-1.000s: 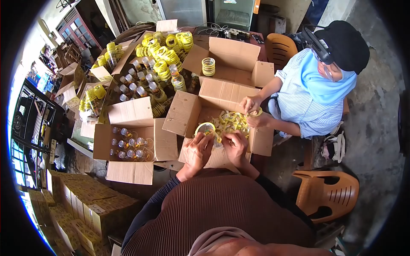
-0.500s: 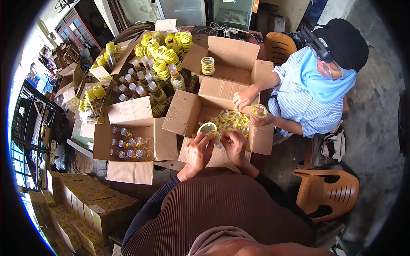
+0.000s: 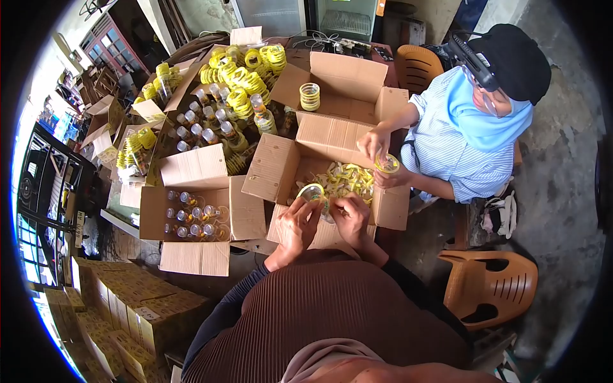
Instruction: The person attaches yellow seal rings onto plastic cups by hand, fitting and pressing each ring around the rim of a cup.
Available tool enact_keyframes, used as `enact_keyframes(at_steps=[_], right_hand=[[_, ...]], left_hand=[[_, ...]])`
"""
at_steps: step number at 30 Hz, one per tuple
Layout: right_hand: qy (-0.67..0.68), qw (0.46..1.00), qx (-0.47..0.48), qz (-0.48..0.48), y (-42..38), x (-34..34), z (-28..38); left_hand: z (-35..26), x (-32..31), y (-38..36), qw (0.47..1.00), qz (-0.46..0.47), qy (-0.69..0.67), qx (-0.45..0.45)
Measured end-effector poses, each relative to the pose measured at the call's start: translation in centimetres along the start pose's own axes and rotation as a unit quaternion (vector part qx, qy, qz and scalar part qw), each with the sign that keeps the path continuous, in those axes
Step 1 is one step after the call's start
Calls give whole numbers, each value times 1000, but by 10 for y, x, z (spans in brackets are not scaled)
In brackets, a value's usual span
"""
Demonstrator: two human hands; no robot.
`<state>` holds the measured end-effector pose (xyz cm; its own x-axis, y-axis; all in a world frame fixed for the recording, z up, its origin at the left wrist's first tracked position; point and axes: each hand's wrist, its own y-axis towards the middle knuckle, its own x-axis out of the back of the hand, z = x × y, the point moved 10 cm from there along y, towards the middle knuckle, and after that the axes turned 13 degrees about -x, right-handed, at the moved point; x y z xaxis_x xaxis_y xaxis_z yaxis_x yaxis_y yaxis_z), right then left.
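A clear plastic cup with a yellow rim is held tilted between my two hands, above the near side of an open carton. My left hand grips the cup from the left, fingers closed around it. On the other side, my right hand has its fingertips pinched together against the cup's wall; any small piece between them is hidden. Just beyond my hands, many curled yellow strips lie inside the carton.
Across the carton, a person in a striped shirt handles another yellow-rimmed cup. A stack of cups stands by a second carton. Left are a carton of clear cups and piled yellow-rimmed cups. An orange chair stands right.
My hands stay in nearly the same place on the cup. The other person's raised hand has moved over to their own cup and now touches its rim.
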<state>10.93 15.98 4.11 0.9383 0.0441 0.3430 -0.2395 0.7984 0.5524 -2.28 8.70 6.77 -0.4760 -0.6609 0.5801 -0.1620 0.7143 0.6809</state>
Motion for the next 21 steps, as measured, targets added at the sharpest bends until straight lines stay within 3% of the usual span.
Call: enact_keyframes(at_steps=[6, 11, 13, 14, 16, 21], right_hand=[[35, 999, 1, 1, -1, 7, 12], [20, 999, -37, 21, -2, -3, -9], [185, 937, -289, 63, -9, -18, -65], [185, 937, -288, 64, -8, -16, -69], [311, 840, -428, 120, -17, -30, -89], [374, 830, -401, 103, -18, -25, -79]], left_hand=[[16, -2, -2, 997, 8, -28, 75], [7, -4, -2, 999, 10, -16, 31], [4, -3, -3, 1000, 4, -15, 12], [8, -4, -3, 999, 8, -18, 29], [12, -4, -5, 999, 12, -21, 45], [14, -2, -6, 999, 2, -17, 44]])
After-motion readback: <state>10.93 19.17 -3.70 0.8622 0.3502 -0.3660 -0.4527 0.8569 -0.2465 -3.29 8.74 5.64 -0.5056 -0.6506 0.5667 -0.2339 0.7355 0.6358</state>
